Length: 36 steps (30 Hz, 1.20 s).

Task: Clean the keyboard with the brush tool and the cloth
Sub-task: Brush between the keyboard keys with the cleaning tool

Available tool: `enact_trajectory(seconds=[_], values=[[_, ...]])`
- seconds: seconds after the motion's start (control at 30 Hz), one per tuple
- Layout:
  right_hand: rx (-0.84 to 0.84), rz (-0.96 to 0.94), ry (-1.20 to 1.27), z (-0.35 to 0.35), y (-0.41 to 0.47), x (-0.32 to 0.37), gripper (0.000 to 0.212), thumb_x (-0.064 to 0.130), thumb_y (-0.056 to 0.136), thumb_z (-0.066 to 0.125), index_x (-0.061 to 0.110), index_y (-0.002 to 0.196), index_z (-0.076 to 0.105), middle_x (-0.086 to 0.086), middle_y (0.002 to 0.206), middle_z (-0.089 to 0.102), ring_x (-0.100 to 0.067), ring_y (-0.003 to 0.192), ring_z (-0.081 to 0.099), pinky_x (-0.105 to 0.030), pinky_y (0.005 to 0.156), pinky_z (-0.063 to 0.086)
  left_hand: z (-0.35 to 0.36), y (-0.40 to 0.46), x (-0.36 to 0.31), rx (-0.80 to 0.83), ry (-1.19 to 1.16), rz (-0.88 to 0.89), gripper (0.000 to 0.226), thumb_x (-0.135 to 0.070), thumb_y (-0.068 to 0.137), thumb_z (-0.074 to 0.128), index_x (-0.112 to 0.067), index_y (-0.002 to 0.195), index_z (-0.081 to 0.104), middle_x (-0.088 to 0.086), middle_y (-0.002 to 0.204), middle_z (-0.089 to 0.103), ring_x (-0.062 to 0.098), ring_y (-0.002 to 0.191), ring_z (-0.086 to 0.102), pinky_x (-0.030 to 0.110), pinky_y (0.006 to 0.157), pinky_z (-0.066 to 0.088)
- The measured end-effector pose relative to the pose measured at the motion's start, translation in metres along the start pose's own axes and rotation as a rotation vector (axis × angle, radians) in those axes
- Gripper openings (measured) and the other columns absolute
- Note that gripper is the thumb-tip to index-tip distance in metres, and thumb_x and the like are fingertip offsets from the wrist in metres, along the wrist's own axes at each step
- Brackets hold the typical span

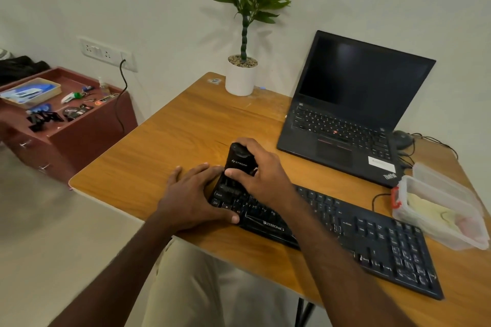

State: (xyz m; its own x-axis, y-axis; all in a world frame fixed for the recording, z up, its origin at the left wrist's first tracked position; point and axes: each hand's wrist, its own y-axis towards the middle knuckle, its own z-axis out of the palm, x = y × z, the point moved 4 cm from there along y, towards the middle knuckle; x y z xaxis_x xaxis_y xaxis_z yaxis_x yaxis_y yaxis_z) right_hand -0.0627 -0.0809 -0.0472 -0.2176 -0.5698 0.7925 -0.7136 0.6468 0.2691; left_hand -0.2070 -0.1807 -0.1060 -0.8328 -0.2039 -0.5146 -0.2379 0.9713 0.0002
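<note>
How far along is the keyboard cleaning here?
Nothing looks finished yet. In hand: the right hand grips the brush tool over the left end of the keyboard, which the left hand steadies. Left: the remaining keys to the right, then wiping; a cloth may be in the plastic container, but that is unclear.

Laptop (345,114) and plastic box (438,210) crowding keyboard (372,236)

Both forearms are bare up to the lower frame edge, with no sleeve showing. The left hand (194,194) and right hand (261,168) carry no rings, watch or gloves. Light beige trousers (202,289) cover the lap below.
</note>
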Motion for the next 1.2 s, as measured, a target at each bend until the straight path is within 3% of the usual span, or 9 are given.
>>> enact_trajectory(seconds=[0.13, 0.23, 0.3, 0.43, 0.73, 0.83, 0.97, 1.2], values=[[0.137, 0.020, -0.070, -0.017, -0.003, -0.008, 0.051, 0.022, 0.088, 0.077, 0.034, 0.130, 0.052, 0.011, 0.117, 0.061, -0.005, 0.106, 0.060, -0.029, 0.085, 0.058, 0.003, 0.001, 0.002, 0.003, 0.010, -0.009, 0.124, -0.103, 0.039, 0.049, -0.050, 0.148, 0.022, -0.008, 0.160, 0.028, 0.002, 0.147, 0.015, 0.048, 0.122, -0.004], [0.233, 0.057, -0.142, -0.037, -0.005, -0.017, 0.052, 0.025, 0.086, 0.078, 0.037, 0.129, 0.052, 0.009, 0.120, 0.061, -0.011, 0.111, 0.060, -0.039, 0.090, 0.058, 0.003, 0.002, 0.003, -0.002, 0.019, -0.011, 0.124, -0.102, 0.040, 0.050, -0.050, 0.148, 0.022, -0.008, 0.160, 0.027, 0.003, 0.147, 0.015, 0.049, 0.122, -0.004], [0.199, 0.052, -0.138, -0.046, -0.006, -0.016, 0.050, 0.025, 0.085, 0.078, 0.038, 0.126, 0.054, 0.008, 0.116, 0.062, -0.014, 0.108, 0.060, -0.040, 0.086, 0.058, 0.004, 0.002, 0.002, -0.003, 0.018, -0.006, 0.123, -0.102, 0.040, 0.051, -0.050, 0.148, 0.022, -0.008, 0.160, 0.027, 0.003, 0.147, 0.015, 0.049, 0.122, -0.004], [0.003, 0.023, 0.023, -0.038, -0.011, -0.004, 0.047, 0.021, 0.086, 0.079, 0.034, 0.123, 0.052, 0.008, 0.110, 0.060, -0.009, 0.098, 0.061, -0.022, 0.070, 0.055, 0.005, 0.002, 0.002, -0.008, 0.021, -0.009, 0.124, -0.103, 0.040, 0.050, -0.050, 0.148, 0.021, -0.008, 0.160, 0.028, 0.004, 0.147, 0.015, 0.049, 0.122, -0.004], [0.210, 0.069, -0.100, -0.057, -0.027, -0.023, 0.049, 0.021, 0.087, 0.078, 0.035, 0.126, 0.053, 0.009, 0.115, 0.060, -0.003, 0.104, 0.059, -0.020, 0.077, 0.052, 0.003, 0.001, 0.000, 0.001, 0.033, -0.007, 0.123, -0.100, 0.043, 0.053, -0.049, 0.149, 0.021, -0.010, 0.160, 0.028, 0.003, 0.148, 0.013, 0.049, 0.122, -0.004], [0.148, 0.049, -0.102, -0.070, -0.029, -0.023, 0.047, 0.021, 0.085, 0.080, 0.034, 0.122, 0.054, 0.008, 0.109, 0.061, -0.010, 0.100, 0.061, -0.025, 0.076, 0.053, 0.003, 0.001, 0.000, 0.002, 0.032, -0.002, 0.123, -0.100, 0.043, 0.054, -0.048, 0.150, 0.021, -0.008, 0.160, 0.027, 0.005, 0.148, 0.015, 0.048, 0.122, -0.005], [-0.020, 0.039, 0.032, -0.058, -0.032, -0.011, 0.047, 0.020, 0.085, 0.080, 0.029, 0.123, 0.052, 0.011, 0.108, 0.059, -0.008, 0.099, 0.062, -0.023, 0.072, 0.058, 0.004, 0.000, 0.000, -0.006, 0.028, 0.004, 0.124, -0.101, 0.042, 0.051, -0.047, 0.150, 0.022, -0.008, 0.160, 0.029, 0.005, 0.148, 0.015, 0.048, 0.122, -0.005], [0.153, 0.063, -0.014, -0.060, -0.042, -0.018, 0.044, 0.013, 0.089, 0.075, 0.030, 0.123, 0.053, 0.007, 0.111, 0.059, -0.002, 0.097, 0.063, -0.020, 0.069, 0.055, 0.003, -0.001, -0.001, -0.009, 0.040, 0.007, 0.121, -0.099, 0.045, 0.054, -0.048, 0.150, 0.021, -0.008, 0.160, 0.029, 0.004, 0.148, 0.014, 0.048, 0.122, -0.003]])
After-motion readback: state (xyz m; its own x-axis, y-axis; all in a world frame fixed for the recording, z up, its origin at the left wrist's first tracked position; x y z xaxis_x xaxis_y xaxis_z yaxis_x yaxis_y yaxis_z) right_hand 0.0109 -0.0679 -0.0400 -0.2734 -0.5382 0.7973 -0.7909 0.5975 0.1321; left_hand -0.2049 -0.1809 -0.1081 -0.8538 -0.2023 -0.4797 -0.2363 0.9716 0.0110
